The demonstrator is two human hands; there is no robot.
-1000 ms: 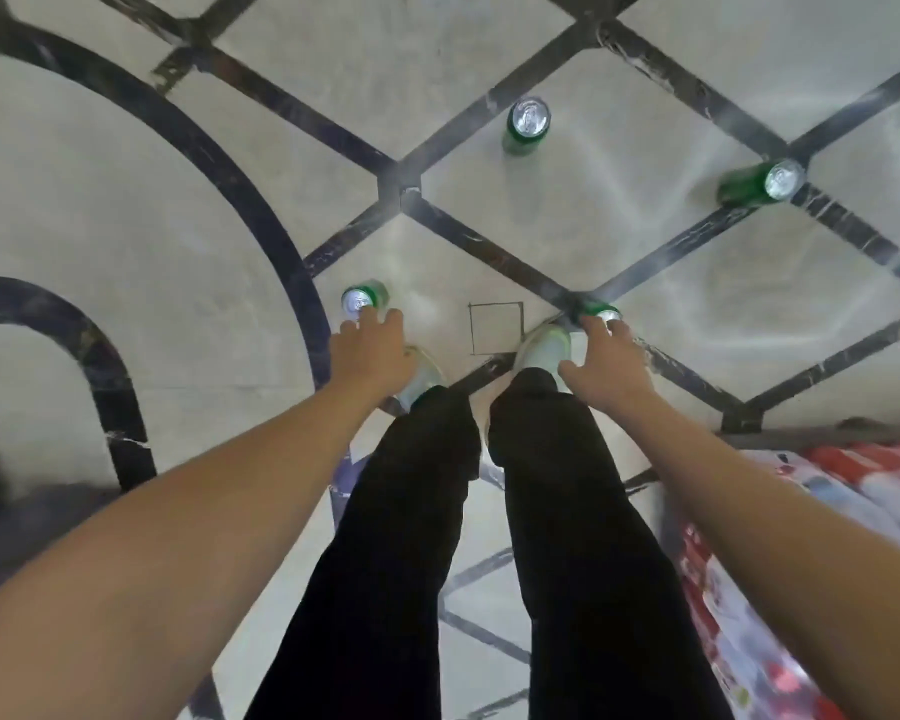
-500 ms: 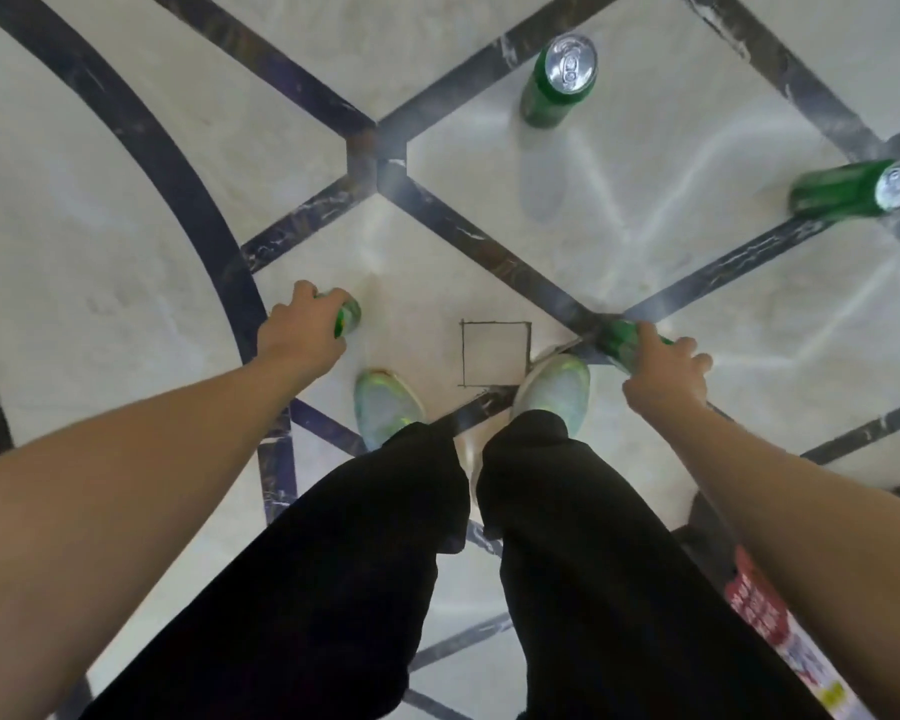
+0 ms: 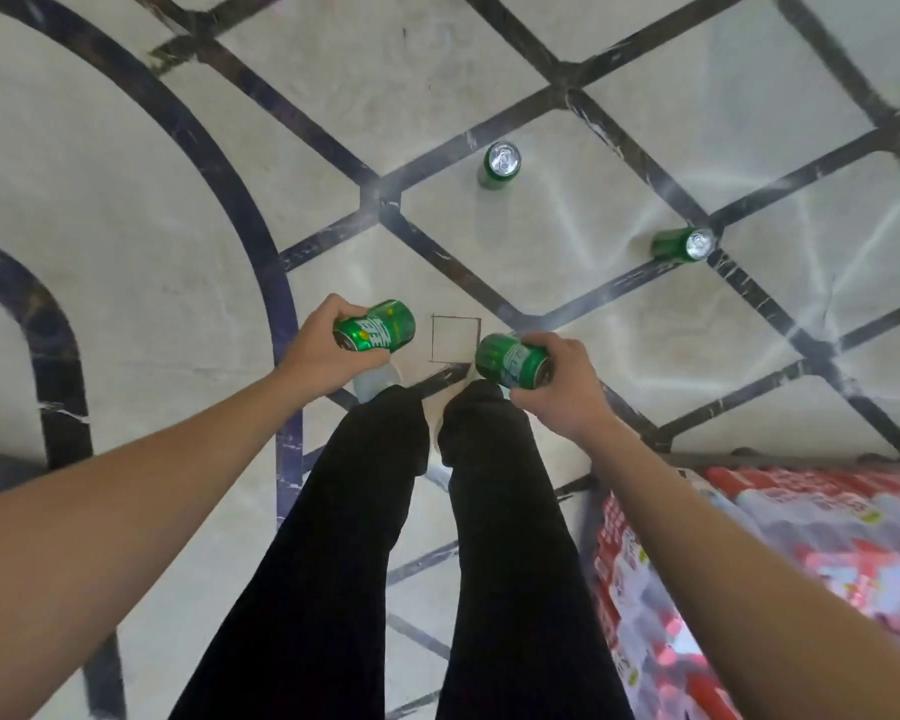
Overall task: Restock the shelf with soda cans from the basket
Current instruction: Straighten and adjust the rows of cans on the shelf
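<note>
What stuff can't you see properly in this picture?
All in the head view:
- Shelf and basket: neither is in frame.
- Shoes: covered by the black trousers, the left hand and the right hand.
- Ends of the left can and right can: partly wrapped by fingers.
- Red packs: print blurred, cut off by the right edge.
- Floor cans: labels too small.

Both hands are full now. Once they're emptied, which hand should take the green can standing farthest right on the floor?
Right, probably. That floor can stands on the right hand's side; the left hand would have to cross over.
</note>
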